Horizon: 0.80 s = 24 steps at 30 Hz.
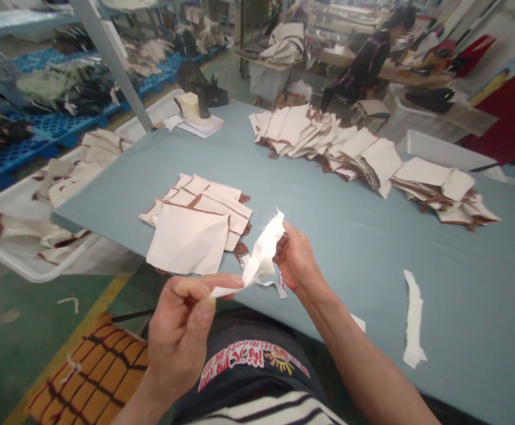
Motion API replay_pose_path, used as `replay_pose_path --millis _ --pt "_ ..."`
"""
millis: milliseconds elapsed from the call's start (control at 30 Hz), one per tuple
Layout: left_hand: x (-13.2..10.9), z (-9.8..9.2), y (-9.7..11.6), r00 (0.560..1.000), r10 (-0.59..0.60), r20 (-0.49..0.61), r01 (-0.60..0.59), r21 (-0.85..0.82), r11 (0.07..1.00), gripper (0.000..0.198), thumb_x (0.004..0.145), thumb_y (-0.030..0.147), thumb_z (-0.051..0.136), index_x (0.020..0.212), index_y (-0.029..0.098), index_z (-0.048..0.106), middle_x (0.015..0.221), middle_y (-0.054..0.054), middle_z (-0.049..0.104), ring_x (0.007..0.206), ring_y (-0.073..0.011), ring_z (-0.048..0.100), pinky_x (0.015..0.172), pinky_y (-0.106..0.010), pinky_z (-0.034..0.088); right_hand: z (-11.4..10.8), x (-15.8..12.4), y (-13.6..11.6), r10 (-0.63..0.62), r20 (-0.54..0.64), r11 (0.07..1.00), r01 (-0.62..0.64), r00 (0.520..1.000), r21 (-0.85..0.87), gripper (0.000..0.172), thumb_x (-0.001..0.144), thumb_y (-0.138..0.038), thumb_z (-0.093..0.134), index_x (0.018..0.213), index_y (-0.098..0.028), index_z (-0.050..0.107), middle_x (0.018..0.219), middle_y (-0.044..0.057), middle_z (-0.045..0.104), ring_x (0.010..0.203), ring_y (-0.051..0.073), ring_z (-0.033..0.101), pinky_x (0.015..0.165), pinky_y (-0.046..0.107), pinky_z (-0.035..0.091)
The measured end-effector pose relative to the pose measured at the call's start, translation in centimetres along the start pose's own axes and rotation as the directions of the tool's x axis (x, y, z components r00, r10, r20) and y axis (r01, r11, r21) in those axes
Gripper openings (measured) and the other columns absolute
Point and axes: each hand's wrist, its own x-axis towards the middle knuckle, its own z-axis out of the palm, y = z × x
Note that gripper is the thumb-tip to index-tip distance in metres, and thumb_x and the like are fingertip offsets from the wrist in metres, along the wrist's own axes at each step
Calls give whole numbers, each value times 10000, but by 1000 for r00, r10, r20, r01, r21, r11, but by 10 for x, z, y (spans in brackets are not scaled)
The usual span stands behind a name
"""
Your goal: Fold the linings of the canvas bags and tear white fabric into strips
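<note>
A white strip of frayed fabric (263,248) stretches between my hands above the near edge of the table. My left hand (180,330) pinches its narrow, twisted end between thumb and fingers. My right hand (299,257) is closed at the wider upper end, its fingertips partly hidden behind the cloth. Just beyond my left hand lies a stack of cream fabric pieces (189,236) with brown edging, overlapping one another. Below the strip, a thin white scrap (279,288) shows by the table edge.
Long overlapping piles of cream pieces (345,147) line the far side of the blue-green table (328,236). A loose white strip (413,319) lies at right. White bins (40,274) with fabric stand at left. A person (367,59) sits in the background.
</note>
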Motion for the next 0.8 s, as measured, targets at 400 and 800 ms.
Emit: replay_pose_path --millis 400,800 --pt "32 -15 6 915 -344 -211 228 -433 872 279 873 399 777 868 195 587 716 40 678 587 -113 629 443 -197 594 18 -11 25 223 29 964 -225 974 142 113 858 -273 618 779 -192 613 536 -46 608 404 105 525 415 190 449" --pt "50 -29 5 840 -542 -20 447 -540 713 290 809 339 813 854 193 567 895 -20 727 787 -154 704 405 -128 503 17 -49 22 -31 145 999 34 989 -16 397 818 -552 751 813 -166 661 619 -1 674 483 104 592 423 163 479"
